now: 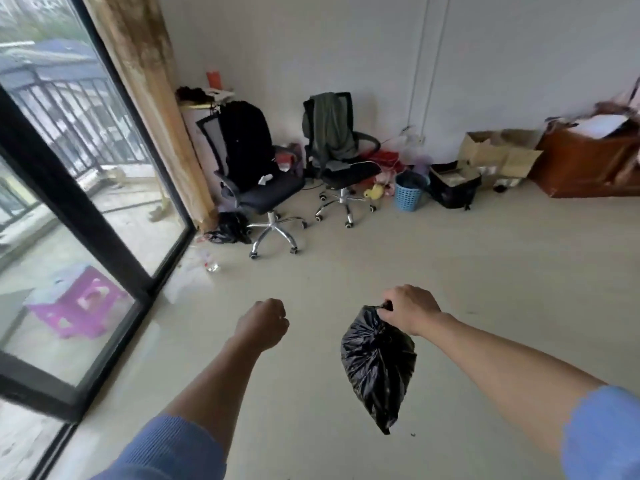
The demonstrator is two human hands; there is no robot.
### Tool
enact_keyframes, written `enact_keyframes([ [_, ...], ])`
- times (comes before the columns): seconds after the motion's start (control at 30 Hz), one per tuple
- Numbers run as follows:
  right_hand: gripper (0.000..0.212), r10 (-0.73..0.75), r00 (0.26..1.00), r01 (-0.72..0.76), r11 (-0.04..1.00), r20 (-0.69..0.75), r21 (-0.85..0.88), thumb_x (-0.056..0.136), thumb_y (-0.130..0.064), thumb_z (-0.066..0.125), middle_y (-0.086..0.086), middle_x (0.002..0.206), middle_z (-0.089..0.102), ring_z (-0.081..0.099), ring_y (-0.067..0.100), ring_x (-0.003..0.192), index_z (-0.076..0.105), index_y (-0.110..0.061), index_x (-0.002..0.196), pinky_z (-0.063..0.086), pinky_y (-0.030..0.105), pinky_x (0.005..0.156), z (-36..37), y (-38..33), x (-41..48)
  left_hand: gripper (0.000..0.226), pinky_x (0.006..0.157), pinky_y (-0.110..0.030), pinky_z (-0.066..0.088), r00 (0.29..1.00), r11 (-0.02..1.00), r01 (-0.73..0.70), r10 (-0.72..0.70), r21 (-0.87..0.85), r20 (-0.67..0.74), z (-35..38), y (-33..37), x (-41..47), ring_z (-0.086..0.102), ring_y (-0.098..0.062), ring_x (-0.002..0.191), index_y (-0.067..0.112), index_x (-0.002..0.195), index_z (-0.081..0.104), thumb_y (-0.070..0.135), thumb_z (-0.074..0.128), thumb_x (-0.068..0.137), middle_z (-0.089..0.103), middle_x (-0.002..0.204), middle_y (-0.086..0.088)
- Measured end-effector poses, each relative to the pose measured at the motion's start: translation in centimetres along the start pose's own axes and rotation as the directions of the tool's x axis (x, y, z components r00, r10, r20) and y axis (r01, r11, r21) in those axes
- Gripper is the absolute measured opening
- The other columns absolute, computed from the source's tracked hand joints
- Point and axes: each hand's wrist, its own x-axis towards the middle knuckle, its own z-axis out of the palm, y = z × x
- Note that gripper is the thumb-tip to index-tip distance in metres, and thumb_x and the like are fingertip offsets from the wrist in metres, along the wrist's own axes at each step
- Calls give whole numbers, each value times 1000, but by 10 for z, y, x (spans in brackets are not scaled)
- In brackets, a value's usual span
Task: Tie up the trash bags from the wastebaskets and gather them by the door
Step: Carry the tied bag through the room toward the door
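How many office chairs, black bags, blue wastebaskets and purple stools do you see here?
Black swivel office chairs: 2
Black plastic trash bags: 2 (one held, one on floor)
Blue plastic wastebasket: 1
Purple plastic stool: 1
Total: 6

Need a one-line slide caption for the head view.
Right hand grips a black trash bag by its gathered top, left hand fisted and empty, blue wastebasket by the far wall.

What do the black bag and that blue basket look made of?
The black bag looks like thin glossy plastic film: creased, with glints, gathered under the right hand. The blue basket seems moulded plastic, matte, with a slotted wall.
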Motion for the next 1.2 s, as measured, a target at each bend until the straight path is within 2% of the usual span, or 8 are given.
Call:
enact_keyframes([
  [0.2,27,192,978,-194,981,-84,-19,86,-43,55,4,94,69,59,25,78,64,-18,84,42,30,63,-50,148,30,20,80,-29,45,977,969,-215,212,122,37,10,148,104,60,-27,107,20,103,65,21,53,87,66,111,-6],
  [0.37,28,375,918,-382,924,-127,-34,88,-42,58,4,97,69,61,24,80,69,-19,99,38,28,64,-76,282,67,20,83,-29,46,913,902,-407,394,143,111,43,281,209,59,-28,108,21,104,65,22,54,87,65,114,-7],
  [0.57,27,619,777,-620,784,-113,28,89,-41,57,-3,74,52,53,21,69,63,-16,93,39,29,62,-113,427,90,23,81,-30,45,766,742,-640,593,202,248,72,461,323,59,-25,110,20,110,64,25,51,90,65,118,-6],
  [0.7,32,727,674,-725,685,-133,72,86,-37,57,-3,58,47,44,15,51,49,-16,63,32,25,49,-138,515,84,23,85,-33,47,649,629,-757,693,177,313,95,591,363,59,-26,108,20,110,62,24,50,91,63,117,-5],
  [0.83,33,793,593,-789,607,-141,91,82,-38,56,-6,57,47,43,11,48,43,-23,56,29,23,46,-155,611,85,23,80,-32,46,542,530,-836,763,140,351,135,716,390,58,-25,108,23,109,62,24,49,90,62,117,-3],
  [0.93,33,822,555,-816,567,-127,108,81,-38,55,-8,55,43,40,10,46,40,-24,55,27,22,45,-159,692,93,22,77,-31,44,497,485,-864,777,137,385,171,803,411,57,-24,109,24,109,62,25,48,91,61,119,-2],
  [1.13,39,837,542,-822,546,-71,163,81,-36,56,-9,57,36,34,9,48,27,-28,57,26,25,47,-184,850,114,24,79,-31,45,499,488,-861,747,147,439,224,965,450,58,-23,107,25,111,61,25,49,91,59,122,-1],
  [1.2,38,843,534,-827,536,-60,167,82,-36,57,-8,59,38,37,11,50,29,-27,57,28,26,49,-203,898,122,24,77,-31,46,495,495,-861,757,122,427,230,1018,462,60,-22,104,25,110,62,25,49,91,61,118,-1],
])
